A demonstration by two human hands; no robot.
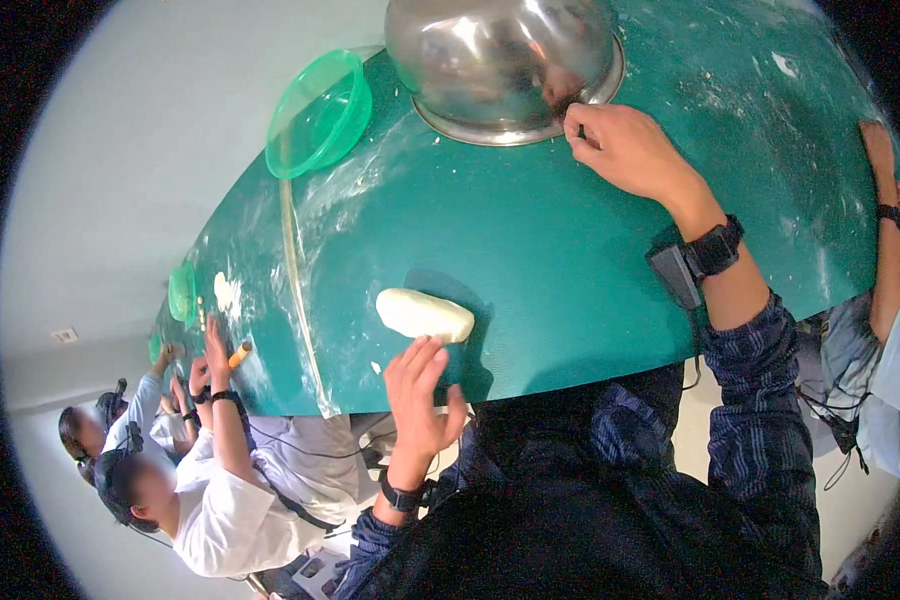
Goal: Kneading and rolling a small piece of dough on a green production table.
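Observation:
A thick pale log of dough (425, 315) lies on the green tabletop (530, 250), in front of me. My left hand (420, 395) is beside its near side, palm down, fingers stretched out and the thumb apart. The fingertips reach the dough's near edge; whether they press on it I cannot tell. Farther off, a large shiny metal bowl (500, 60) rests upside down with its rim on the table. At the right part of that rim my right hand (625, 145) has its fingers curled and closed on the edge. Part of the fingertips is hidden.
A translucent green basin (320, 115) stands at the table's far left edge. A clear strip (295, 270) runs across the left side, among flour smears. People work along the left; one holds an orange-brown rod (240, 354). Another person's arm (885, 235) is at the right.

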